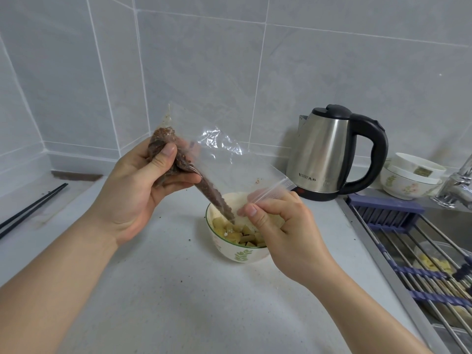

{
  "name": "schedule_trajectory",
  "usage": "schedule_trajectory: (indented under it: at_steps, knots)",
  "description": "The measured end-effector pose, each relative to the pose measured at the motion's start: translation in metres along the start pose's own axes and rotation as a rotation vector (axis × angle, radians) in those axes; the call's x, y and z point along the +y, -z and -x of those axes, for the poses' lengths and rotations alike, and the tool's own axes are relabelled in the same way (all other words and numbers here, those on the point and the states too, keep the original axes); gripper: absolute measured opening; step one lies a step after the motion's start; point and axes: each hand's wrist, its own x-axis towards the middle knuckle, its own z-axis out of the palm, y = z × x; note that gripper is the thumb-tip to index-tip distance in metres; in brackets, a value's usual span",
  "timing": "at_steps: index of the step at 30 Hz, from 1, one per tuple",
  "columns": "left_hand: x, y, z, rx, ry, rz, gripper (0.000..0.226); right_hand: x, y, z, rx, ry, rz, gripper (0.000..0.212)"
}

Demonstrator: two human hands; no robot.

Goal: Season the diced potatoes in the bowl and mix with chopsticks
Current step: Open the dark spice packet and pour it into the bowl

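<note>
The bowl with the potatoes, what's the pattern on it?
Green leaf sprigs on white, with a green rim, on the bowl; head view.

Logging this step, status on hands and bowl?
Left hand grips seasoning bag; right hand pinches its zip edge. Bag tip over bowl of diced potatoes. Chopsticks lie far left, untouched.

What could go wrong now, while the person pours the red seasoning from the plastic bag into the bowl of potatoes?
1. The left hand squeezes the seasoning bag steeply, so too much may drop onto the diced potatoes.
2. The right hand pinches only the bag's opening; if it slips, seasoning could miss the bowl and land on the countertop.
</note>
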Motion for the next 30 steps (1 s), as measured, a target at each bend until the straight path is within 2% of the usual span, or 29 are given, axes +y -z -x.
schedule_trajectory:
  at_steps: [27, 30]
  knots:
    - [-0.0034, 0.0020, -0.0021, -0.019, -0.043, 0.018, 0.018, -0.0013, 0.0019, -0.0002, -0.004, -0.013, -0.026, 0.023]
    - [-0.0075, 0.0030, -0.0036, -0.004, -0.023, 0.008, 0.023, -0.0027, 0.0033, -0.0006, 0.014, -0.005, -0.043, 0.022]
